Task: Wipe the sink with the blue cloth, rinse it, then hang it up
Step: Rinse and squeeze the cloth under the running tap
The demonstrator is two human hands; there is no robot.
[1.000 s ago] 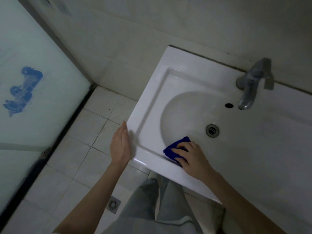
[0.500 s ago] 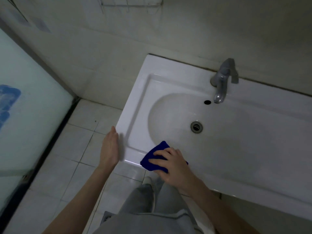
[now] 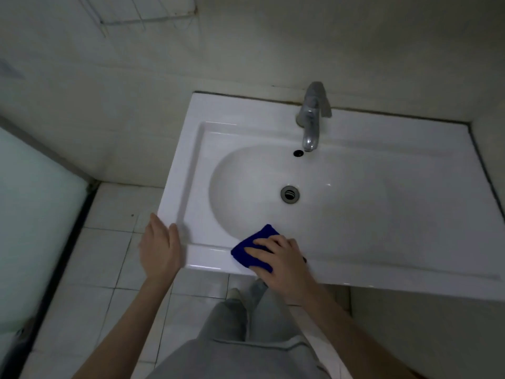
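A white rectangular sink (image 3: 246, 124) fills the middle of the view, with a round drain (image 3: 290, 194) and a chrome tap (image 3: 311, 124) at its back. A folded blue cloth (image 3: 252, 246) lies on the sink's front rim, partly in the basin. My right hand (image 3: 281, 262) presses flat on the cloth and covers its near half. My left hand (image 3: 161, 248) rests open against the sink's front left corner, fingers together and holding nothing.
A wire rack (image 3: 147, 15) hangs on the tiled wall at the upper left. A frosted glass panel (image 3: 32, 228) stands at the left. White floor tiles (image 3: 109, 255) lie below the sink. My grey trousers (image 3: 240, 337) are at the bottom.
The head view has swung so the sink sits more central. My right hand has slid the cloth from inside the basin onto the front rim. My left hand stays at the corner.
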